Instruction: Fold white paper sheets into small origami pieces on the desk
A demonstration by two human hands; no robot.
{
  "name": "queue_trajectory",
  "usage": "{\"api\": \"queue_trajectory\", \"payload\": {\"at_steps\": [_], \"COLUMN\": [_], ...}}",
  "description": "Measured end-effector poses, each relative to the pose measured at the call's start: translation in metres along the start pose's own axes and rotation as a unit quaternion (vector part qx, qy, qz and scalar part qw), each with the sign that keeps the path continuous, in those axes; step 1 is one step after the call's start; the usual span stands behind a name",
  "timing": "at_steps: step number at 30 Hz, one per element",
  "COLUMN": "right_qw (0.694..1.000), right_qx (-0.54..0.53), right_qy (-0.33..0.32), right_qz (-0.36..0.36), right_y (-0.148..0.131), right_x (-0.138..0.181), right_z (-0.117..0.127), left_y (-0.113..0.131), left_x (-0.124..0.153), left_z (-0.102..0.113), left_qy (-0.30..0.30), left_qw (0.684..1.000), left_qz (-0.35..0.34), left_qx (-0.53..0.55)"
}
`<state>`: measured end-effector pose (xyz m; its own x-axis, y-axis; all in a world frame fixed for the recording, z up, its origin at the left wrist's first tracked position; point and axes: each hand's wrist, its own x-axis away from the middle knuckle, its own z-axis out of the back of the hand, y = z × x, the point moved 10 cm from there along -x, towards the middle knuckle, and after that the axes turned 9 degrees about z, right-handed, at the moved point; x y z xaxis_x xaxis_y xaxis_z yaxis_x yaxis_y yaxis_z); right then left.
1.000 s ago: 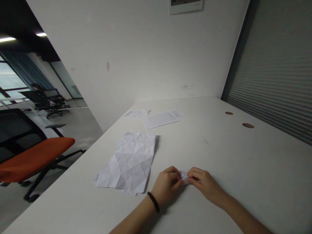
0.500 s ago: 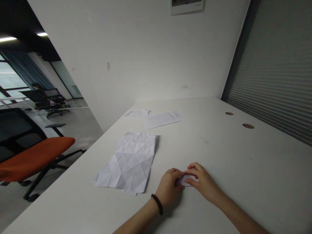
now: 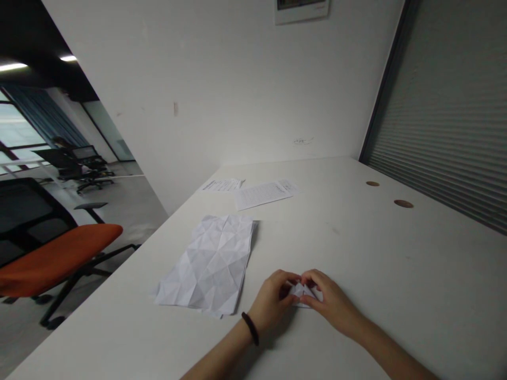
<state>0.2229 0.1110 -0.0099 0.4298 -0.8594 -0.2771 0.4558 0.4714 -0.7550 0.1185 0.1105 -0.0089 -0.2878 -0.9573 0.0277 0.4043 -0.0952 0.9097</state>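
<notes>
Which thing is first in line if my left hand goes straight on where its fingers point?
The folded paper, right at the fingertips of the left hand. Just beyond it is the right hand, probably next in line, though one view leaves the depth uncertain.

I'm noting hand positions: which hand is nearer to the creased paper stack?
Left. The left hand is to the right of the creased paper stack, apart from it; the right hand is farther right, beyond the left.
</notes>
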Motion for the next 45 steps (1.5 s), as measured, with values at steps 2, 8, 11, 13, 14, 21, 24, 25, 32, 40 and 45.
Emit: {"api": "queue_trajectory", "payload": {"at_steps": [2,8,11,13,14,21,24,25,32,40,45], "right_qw": [1.000,1.000,1.000,1.000,0.999,0.998,1.000,0.999,0.992,0.990,0.991], "right_qx": [-0.006,-0.003,-0.012,-0.023,-0.030,-0.054,-0.001,0.017,0.090,0.059,0.058], "right_qy": [-0.003,-0.017,-0.011,0.002,0.012,0.034,0.020,0.019,0.026,-0.017,0.014], "right_qz": [0.005,-0.017,-0.017,-0.010,-0.003,-0.004,-0.024,-0.023,0.079,0.125,0.122], "right_y": [-0.002,0.001,-0.002,-0.005,-0.007,-0.004,0.002,0.002,-0.015,-0.026,-0.028], "right_x": [0.000,0.001,0.001,0.001,0.001,0.001,0.002,0.002,-0.002,0.002,0.001], "right_z": [0.000,-0.001,0.000,0.002,0.003,0.004,0.003,0.004,0.012,0.009,0.016], "left_y": [-0.003,-0.001,0.006,0.012,0.014,0.018,0.020,0.020,0.023,0.018,0.028], "left_x": [0.000,0.003,0.007,0.009,0.010,0.007,0.007,0.007,0.005,0.004,0.009], "left_z": [-0.001,-0.005,-0.007,-0.008,-0.008,-0.003,-0.003,-0.004,0.005,0.011,0.009], "left_qy": [-0.004,-0.010,-0.014,-0.017,-0.018,0.005,0.018,0.020,0.045,0.061,0.054], "left_qw": [1.000,1.000,0.998,0.996,0.994,0.984,0.980,0.978,0.978,0.970,0.969], "left_qz": [0.004,-0.019,-0.043,-0.060,-0.064,-0.068,-0.076,-0.076,-0.108,-0.103,-0.129], "left_qx": [0.018,-0.007,-0.034,-0.066,-0.085,-0.166,-0.185,-0.191,-0.173,-0.211,-0.205]}}
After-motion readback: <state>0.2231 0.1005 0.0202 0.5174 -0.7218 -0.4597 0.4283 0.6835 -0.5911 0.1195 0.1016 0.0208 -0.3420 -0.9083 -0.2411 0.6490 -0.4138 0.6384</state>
